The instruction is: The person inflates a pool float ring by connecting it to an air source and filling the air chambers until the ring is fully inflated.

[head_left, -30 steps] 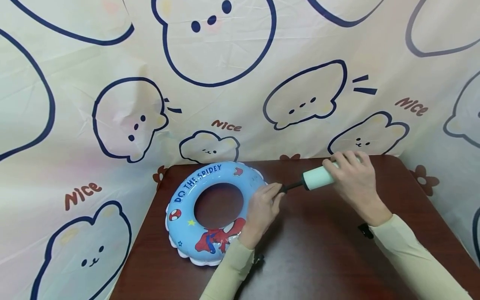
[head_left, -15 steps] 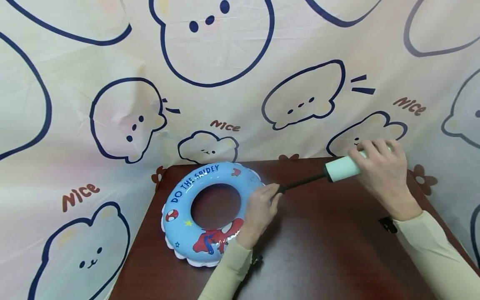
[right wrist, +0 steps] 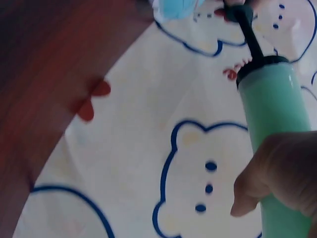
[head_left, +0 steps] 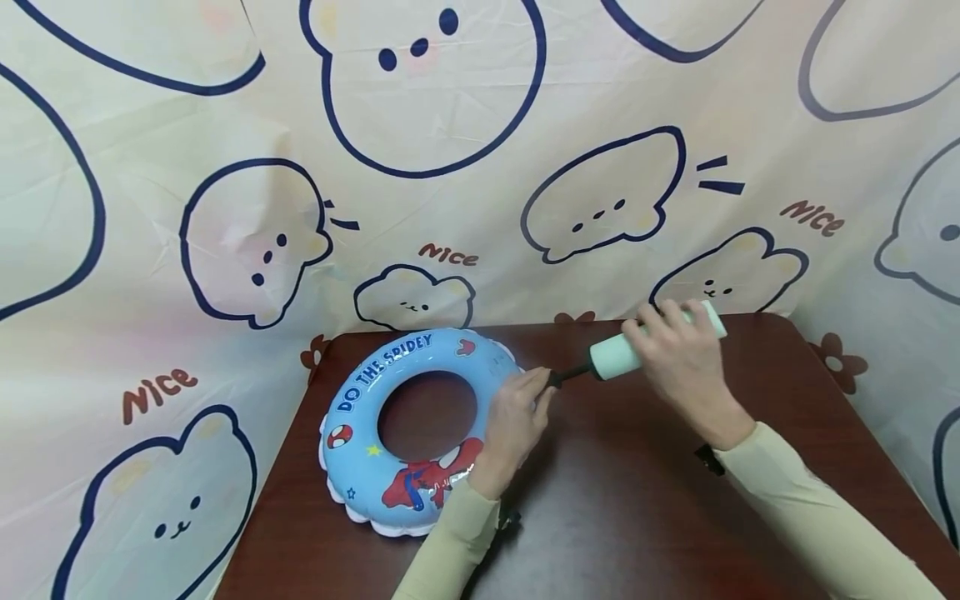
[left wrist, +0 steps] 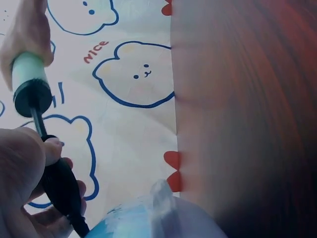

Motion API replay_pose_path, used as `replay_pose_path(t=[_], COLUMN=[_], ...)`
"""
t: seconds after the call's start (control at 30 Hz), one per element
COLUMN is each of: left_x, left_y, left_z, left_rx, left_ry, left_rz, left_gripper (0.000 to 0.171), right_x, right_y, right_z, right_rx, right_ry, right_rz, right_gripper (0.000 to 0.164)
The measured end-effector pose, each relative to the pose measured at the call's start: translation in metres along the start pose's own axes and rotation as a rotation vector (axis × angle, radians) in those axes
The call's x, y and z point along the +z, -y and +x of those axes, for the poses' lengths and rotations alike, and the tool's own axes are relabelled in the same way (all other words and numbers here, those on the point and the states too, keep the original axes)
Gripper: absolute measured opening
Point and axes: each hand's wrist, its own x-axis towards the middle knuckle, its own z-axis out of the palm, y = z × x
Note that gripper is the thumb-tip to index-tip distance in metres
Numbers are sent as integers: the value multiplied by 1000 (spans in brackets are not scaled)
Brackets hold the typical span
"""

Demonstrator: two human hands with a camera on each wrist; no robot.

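Note:
A hand air pump has a mint-green barrel [head_left: 615,356] and a black rod. My right hand [head_left: 678,358] wraps around the barrel, as the right wrist view also shows. My left hand [head_left: 517,421] grips the pump's black handle end [left wrist: 62,188], whose tip runs down toward the ring in the left wrist view. A blue inflatable swim ring [head_left: 356,467] with "DO THE SPIDEY" lettering and a red cartoon figure lies under and left of my left hand. It looks plump, with a white scalloped edge. Only a short length of rod [head_left: 575,372] shows between barrel and handle.
The ring rests on a dark brown wooden table [head_left: 600,517]. Behind and beside the table hangs a pale cloth [head_left: 465,208] printed with bear outlines and "Nice". The table's back edge runs close behind the ring.
My right hand pulled the barrel away to the right, baring more rod, then pushed it back left toward my left hand. The left hand keeps its grip by the ring.

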Motion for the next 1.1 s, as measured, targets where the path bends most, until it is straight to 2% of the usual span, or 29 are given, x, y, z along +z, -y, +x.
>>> replay_pose_path(t=[0.17, 0.3, 0.67, 0.8, 1.1], left_x=[-2, -3, -3, -3, -4], left_y=[4, 7, 6, 4, 0], left_z=[-2, -4, -5, -4, 1], left_rx=[-8, -8, 19, 3, 11], left_ry=[-43, -49, -39, -30, -1], left_rz=[26, 36, 64, 53, 9], left_gripper=[16, 16, 16, 13, 17], right_x=[13, 21, 35, 34, 19], right_y=[27, 42, 64, 57, 11], right_z=[9, 11, 9, 10, 4], right_rx=[-3, -8, -28, -51, -15], right_ry=[-14, -23, -53, -36, -11], right_rz=[-18, -11, -3, 20, 49], right_gripper=[27, 29, 25, 28, 39])
